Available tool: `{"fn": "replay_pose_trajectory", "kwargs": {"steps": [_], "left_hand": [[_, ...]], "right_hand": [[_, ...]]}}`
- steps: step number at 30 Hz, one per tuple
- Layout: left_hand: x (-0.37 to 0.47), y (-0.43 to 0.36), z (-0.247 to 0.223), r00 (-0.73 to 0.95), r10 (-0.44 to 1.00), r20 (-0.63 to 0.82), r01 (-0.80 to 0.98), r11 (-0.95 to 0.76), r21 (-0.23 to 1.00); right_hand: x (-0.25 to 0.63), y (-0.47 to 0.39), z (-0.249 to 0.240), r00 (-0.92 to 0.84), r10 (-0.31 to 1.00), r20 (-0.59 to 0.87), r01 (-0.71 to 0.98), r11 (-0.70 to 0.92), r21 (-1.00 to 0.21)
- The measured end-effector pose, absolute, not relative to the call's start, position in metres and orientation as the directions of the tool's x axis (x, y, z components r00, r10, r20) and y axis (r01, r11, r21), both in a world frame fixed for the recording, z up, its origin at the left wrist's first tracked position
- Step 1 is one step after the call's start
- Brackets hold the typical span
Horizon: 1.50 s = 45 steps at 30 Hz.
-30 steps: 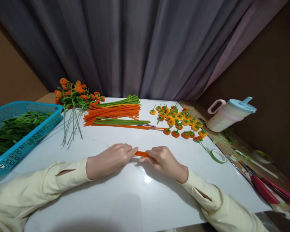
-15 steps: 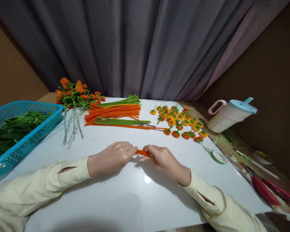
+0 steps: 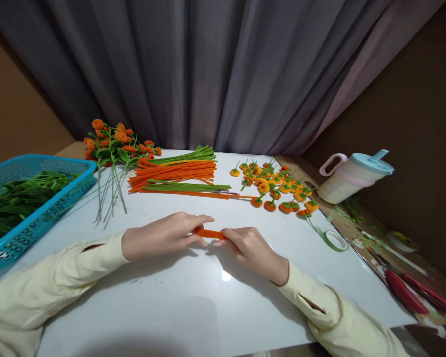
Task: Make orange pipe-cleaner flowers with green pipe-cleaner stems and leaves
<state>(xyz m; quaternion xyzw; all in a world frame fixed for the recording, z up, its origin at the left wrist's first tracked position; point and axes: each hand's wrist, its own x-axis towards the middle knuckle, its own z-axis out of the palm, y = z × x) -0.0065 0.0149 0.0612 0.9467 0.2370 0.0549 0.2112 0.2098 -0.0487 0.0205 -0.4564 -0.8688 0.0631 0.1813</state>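
Observation:
Between my two hands, above the white tabletop, is a short, thick orange pipe cleaner piece [image 3: 210,233]; whether it is one stem or several together I cannot tell. My right hand [image 3: 253,252] pinches its right end between thumb and fingers. At its left end my left hand [image 3: 167,235] has thumb and forefinger spread apart, with the orange tip between them. Beyond the hands lie a bundle of orange pipe cleaners [image 3: 173,173] and some green pipe cleaners [image 3: 186,186]. Several small orange and yellow pipe cleaner flowers [image 3: 263,187] lie to their right.
A blue basket [image 3: 65,191] of green leaves stands at the left. Stemmed orange flowers [image 3: 124,141] lie at the back left. On the right are a lidded cup [image 3: 351,181], a roll of green tape [image 3: 336,241] and red-handled pliers [image 3: 407,292]. A grey curtain [image 3: 208,74] hangs behind.
My left hand has loosened its closed fingers and shifted a little left, so more of the orange piece shows. My right hand keeps its pinch, almost in place.

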Motion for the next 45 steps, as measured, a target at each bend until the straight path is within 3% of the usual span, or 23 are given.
{"fn": "replay_pose_trajectory", "kwargs": {"steps": [3,8,12,19,28,35,45], "left_hand": [[-0.014,0.023,0.071,0.88,0.476,-0.008,0.436,-0.799,0.415],[-0.013,0.021,0.072,0.876,0.48,-0.038,0.479,-0.861,0.17],[-0.009,0.016,0.068,0.867,0.496,-0.049,0.498,-0.864,0.072],[-0.013,0.021,0.069,0.841,0.54,-0.032,0.541,-0.839,0.052],[-0.016,0.032,0.064,0.858,0.511,-0.048,0.513,-0.85,0.12],[-0.015,0.032,0.062,0.878,0.478,-0.026,0.477,-0.871,0.119],[-0.012,0.025,0.061,0.909,0.416,-0.029,0.414,-0.909,-0.049]], "right_hand": [[0.213,-0.048,0.019,-0.513,0.809,0.286,0.77,0.581,-0.264],[0.212,-0.049,0.018,-0.492,0.817,0.301,0.78,0.567,-0.266],[0.212,-0.047,0.019,-0.477,0.838,0.264,0.759,0.544,-0.357],[0.228,-0.041,0.024,-0.436,0.847,0.304,0.715,0.531,-0.454],[0.23,-0.038,0.021,-0.464,0.769,0.44,0.706,0.621,-0.341],[0.23,-0.037,0.02,-0.463,0.744,0.481,0.653,0.654,-0.382],[0.225,-0.039,0.014,-0.394,0.795,0.461,0.666,0.593,-0.453]]}}
